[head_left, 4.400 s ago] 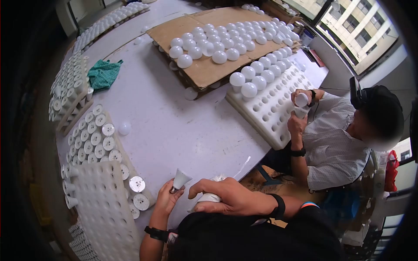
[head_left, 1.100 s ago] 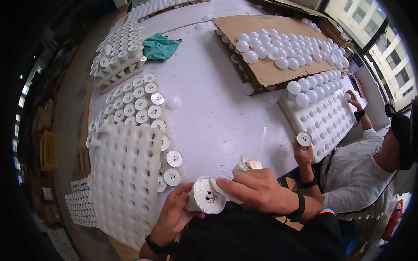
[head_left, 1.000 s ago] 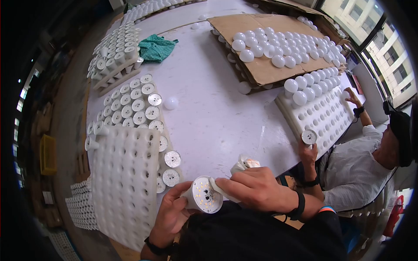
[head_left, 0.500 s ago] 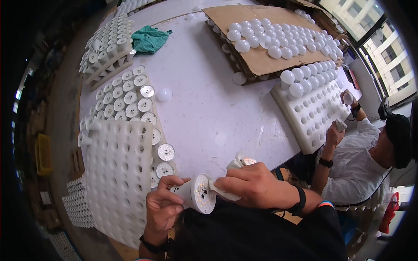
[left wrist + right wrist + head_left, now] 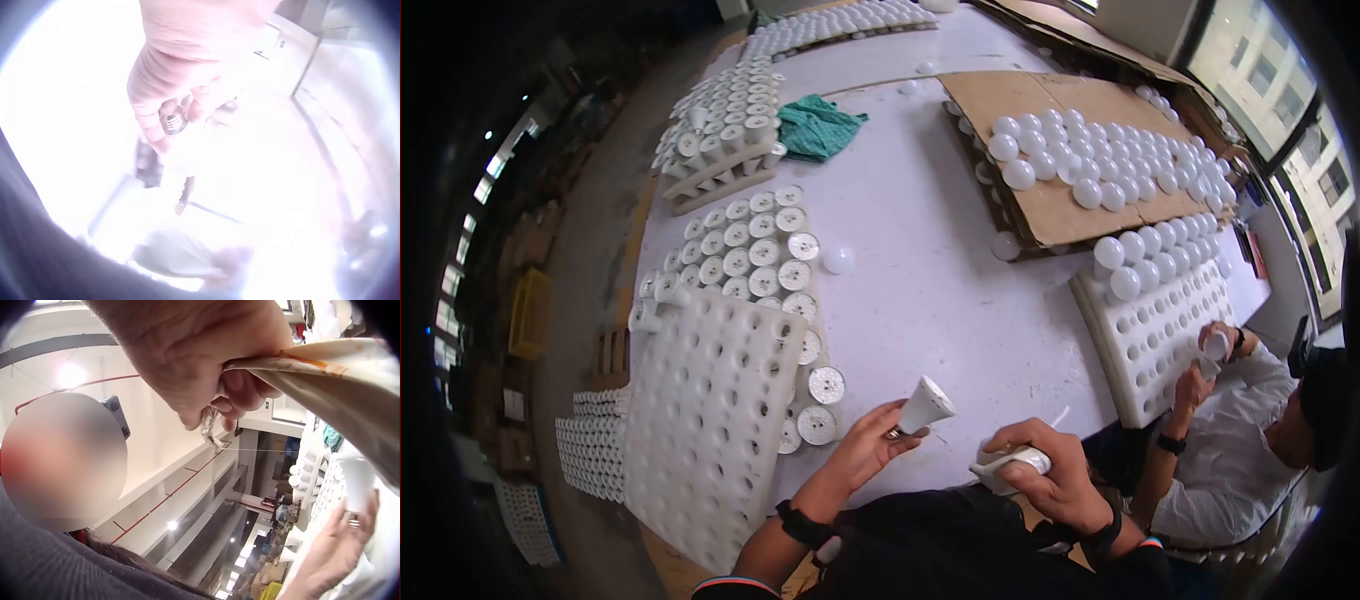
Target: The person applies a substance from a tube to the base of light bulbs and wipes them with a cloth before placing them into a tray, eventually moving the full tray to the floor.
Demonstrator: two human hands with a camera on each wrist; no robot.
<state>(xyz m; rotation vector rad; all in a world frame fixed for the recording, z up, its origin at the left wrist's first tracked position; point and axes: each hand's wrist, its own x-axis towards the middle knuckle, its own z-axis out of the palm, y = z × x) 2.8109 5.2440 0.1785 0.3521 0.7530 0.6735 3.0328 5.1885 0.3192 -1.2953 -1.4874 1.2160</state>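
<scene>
My left hand (image 5: 862,452) holds a white cone-shaped LED bulb base (image 5: 924,404) by its screw end, wide face turned up and away to the right. In the left wrist view, badly overexposed, the metal screw cap (image 5: 175,122) shows between fingers and thumb. My right hand (image 5: 1060,478), apart from the base, grips a soft white squeeze bag (image 5: 1022,462). In the right wrist view the bag (image 5: 337,372) hangs creased with orange stains, and a thin strand (image 5: 256,449) runs from its clear tip (image 5: 211,428).
On the left stand several bulb bases (image 5: 738,262) in rows, with a white foam tray (image 5: 710,400) leaning over them. One loose globe (image 5: 838,260) lies beside them. Globes cover a cardboard sheet (image 5: 1050,215) at the back. Another person (image 5: 1225,470) works beside a holed foam tray (image 5: 1135,350).
The bag's tip has left the rim of the bulb base, and my hands have drawn apart. The base is tipped further, its LED face turned away. The view has shifted.
</scene>
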